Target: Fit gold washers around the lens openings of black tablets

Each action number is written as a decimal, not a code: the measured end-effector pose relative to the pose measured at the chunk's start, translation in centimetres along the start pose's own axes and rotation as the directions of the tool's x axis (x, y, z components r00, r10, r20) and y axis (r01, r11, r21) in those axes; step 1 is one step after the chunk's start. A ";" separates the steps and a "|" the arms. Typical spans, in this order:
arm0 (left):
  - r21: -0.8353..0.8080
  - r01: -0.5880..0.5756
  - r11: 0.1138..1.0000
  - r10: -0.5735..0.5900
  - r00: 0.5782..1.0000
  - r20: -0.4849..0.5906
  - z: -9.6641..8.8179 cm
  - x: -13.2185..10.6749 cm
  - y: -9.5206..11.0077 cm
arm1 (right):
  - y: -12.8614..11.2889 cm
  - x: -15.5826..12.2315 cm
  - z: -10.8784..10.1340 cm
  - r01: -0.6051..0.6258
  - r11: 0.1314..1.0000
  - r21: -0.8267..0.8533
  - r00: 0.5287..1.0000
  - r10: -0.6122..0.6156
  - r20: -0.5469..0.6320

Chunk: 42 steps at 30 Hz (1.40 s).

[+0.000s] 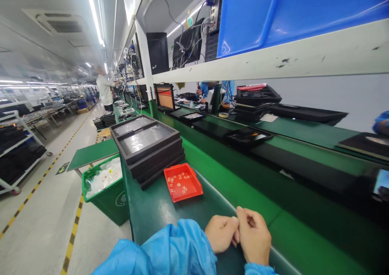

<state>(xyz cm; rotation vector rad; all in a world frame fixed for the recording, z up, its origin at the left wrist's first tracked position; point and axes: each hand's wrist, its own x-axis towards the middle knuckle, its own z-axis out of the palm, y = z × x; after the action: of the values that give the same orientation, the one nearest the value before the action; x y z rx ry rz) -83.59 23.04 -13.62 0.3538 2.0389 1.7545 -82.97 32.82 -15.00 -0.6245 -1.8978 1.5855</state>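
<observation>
My left hand [221,233] and my right hand [253,236] sit close together above the green bench top [152,212], their curled fingers meeting. Nothing shows between the fingers, though the knuckles hide part of the grip. Blue sleeves cover both arms. Ahead of the hands lies a red plastic tray [182,182] holding several small pale rings. Behind it rises a stack of black foam-lined trays [146,145], the top one covered with clear film. Neither tray touches my hands.
A green conveyor [243,173] runs along the bench's right side, carrying black trays. A blue bin [291,15] sits on the white shelf overhead. A green bin with plastic bags [103,190] stands on the left, beside the aisle. A co-worker in blue [215,90] sits across the line.
</observation>
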 end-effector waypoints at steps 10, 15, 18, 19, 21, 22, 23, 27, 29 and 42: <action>0.002 0.009 1.000 -0.009 1.000 -0.003 -0.1 -0.2 0.3 | -0.5 -0.1 -0.1 -0.035 0.999 0.009 0.999 0.035 0.001; -0.006 0.003 1.000 -0.003 1.000 -0.005 -0.1 -0.2 0.4 | -0.7 -0.2 -0.2 0.004 1.000 -0.004 1.000 -0.004 0.011; -0.010 0.000 1.000 0.000 1.000 -0.006 -0.1 -0.2 0.3 | -0.7 -0.2 -0.2 0.025 1.000 -0.004 1.000 -0.025 0.010; -0.011 -0.001 1.000 0.001 1.000 -0.007 -0.1 -0.2 0.2 | -0.7 -0.2 -0.2 0.029 1.000 -0.003 1.000 -0.029 0.008; -0.013 -0.004 1.000 0.004 1.000 -0.008 0.0 -0.1 0.1 | -0.6 -0.1 -0.2 0.034 0.999 0.001 0.999 -0.034 0.003; -0.014 -0.007 1.000 0.007 1.000 -0.009 0.0 -0.1 0.0 | -0.6 -0.1 -0.2 0.036 0.999 0.003 0.999 -0.036 -0.002; -0.014 -0.010 1.000 0.010 1.000 -0.010 0.0 0.0 -0.2 | -0.6 -0.1 -0.2 0.037 0.999 0.005 0.999 -0.037 -0.006; -0.012 -0.022 1.000 0.022 1.000 -0.009 0.1 0.2 -0.8 | -0.6 0.0 -0.1 0.035 0.999 0.019 0.999 -0.035 -0.010; -0.011 -0.025 1.000 0.025 1.000 -0.007 0.1 0.4 -1.0 | -0.6 0.0 -0.1 0.031 0.999 0.025 1.000 -0.030 -0.005; 0.040 -0.044 0.998 0.044 0.999 -0.004 0.0 0.2 -0.8 | 0.3 0.0 0.1 -0.007 0.997 0.075 1.000 0.007 0.009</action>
<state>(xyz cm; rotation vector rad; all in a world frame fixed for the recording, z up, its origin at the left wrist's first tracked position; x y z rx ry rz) -83.71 22.99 -14.47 0.4100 2.0873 1.7432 -83.06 32.82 -15.32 -0.5941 -1.8353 1.6579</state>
